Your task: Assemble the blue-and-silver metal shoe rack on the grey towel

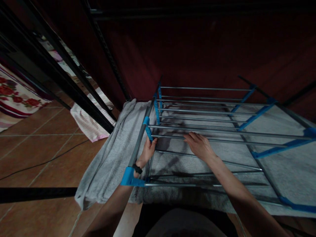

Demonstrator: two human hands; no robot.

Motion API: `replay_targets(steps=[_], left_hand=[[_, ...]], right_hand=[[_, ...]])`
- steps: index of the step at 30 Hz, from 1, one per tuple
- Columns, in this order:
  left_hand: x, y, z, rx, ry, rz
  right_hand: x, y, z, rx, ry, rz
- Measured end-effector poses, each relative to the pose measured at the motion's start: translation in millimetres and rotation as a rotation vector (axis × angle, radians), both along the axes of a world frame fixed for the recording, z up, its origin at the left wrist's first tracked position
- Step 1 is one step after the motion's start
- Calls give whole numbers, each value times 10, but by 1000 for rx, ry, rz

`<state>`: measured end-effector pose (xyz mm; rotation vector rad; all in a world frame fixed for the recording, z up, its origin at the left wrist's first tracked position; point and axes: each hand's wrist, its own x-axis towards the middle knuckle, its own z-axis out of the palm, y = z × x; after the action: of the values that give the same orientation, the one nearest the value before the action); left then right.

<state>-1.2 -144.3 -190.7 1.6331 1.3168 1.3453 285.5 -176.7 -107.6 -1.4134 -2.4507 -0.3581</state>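
Note:
A shoe rack of grey metal tubes and blue plastic brackets [244, 95] lies on a grey blanket [116, 164] in front of me. My left hand [147, 152] is closed around the lower end of a blue bracket [148, 131] on the rack's left side, thumb against it. To its right, my right hand [199, 146] rests with curled fingers over a thin metal tube [170, 137], fingertips wrapped on it. That tube's left end meets the bracket at my left hand. Near my left wrist sits a blue corner joint [128, 176].
A dark red panel [197, 56] rises behind the blanket. Black metal posts [64, 69] slant at the left. On the tiled floor [44, 148] lie a striped cloth [90, 115] and a dark cable [54, 160]. Floral fabric [19, 95] hangs at the far left.

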Motion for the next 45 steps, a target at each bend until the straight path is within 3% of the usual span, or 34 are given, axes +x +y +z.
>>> replay_targets(steps=[26,45], left_hand=[[7,29,-63,6,-11,-1],[6,29,-50,7,-11,-12]], right_hand=[[4,23,36,-10,40,19],[42,83,125,-168,52,46]])
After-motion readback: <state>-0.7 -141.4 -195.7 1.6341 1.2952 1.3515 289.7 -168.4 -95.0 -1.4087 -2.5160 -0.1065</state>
